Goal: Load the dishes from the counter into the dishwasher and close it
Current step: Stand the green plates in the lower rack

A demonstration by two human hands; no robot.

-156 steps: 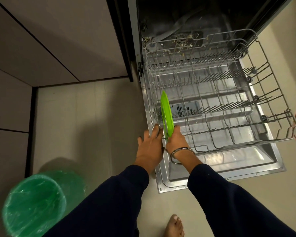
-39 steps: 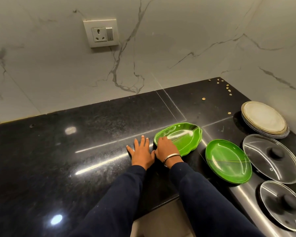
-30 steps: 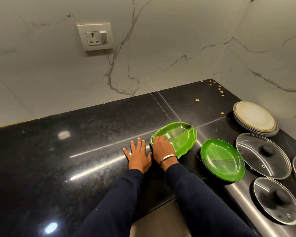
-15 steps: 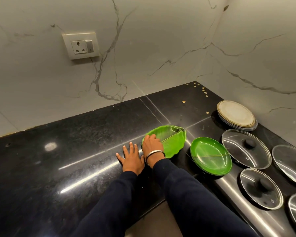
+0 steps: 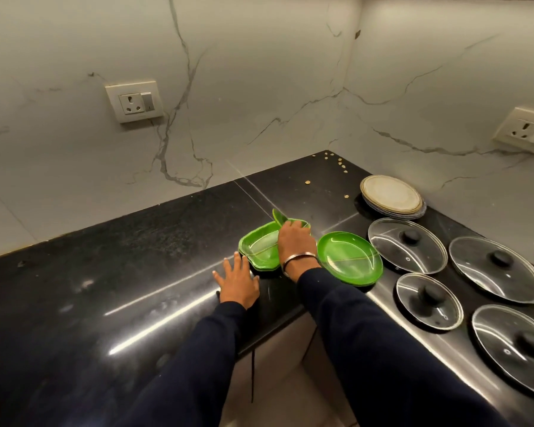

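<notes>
A stack of green leaf-shaped plates (image 5: 258, 251) lies on the black counter (image 5: 136, 272). My right hand (image 5: 295, 241) reaches over it and grips the far end of the top leaf-shaped plate (image 5: 277, 217), which is tipped up off the stack. My left hand (image 5: 238, 278) lies flat on the counter just left of the stack, fingers spread, holding nothing. A round green plate (image 5: 349, 257) sits right of the stack. The dishwasher is out of view.
A stack of beige plates (image 5: 390, 195) sits in the far right corner by the marble wall. Several glass lids (image 5: 407, 245) with black knobs lie along the right side on a steel strip. Small crumbs dot the counter's far corner. Wall sockets (image 5: 134, 101) are on both walls.
The view went from the open dishwasher rack up to the counter. My right hand moved from the near rim of the leaf-shaped plates to their far end and tipped the top one up.
</notes>
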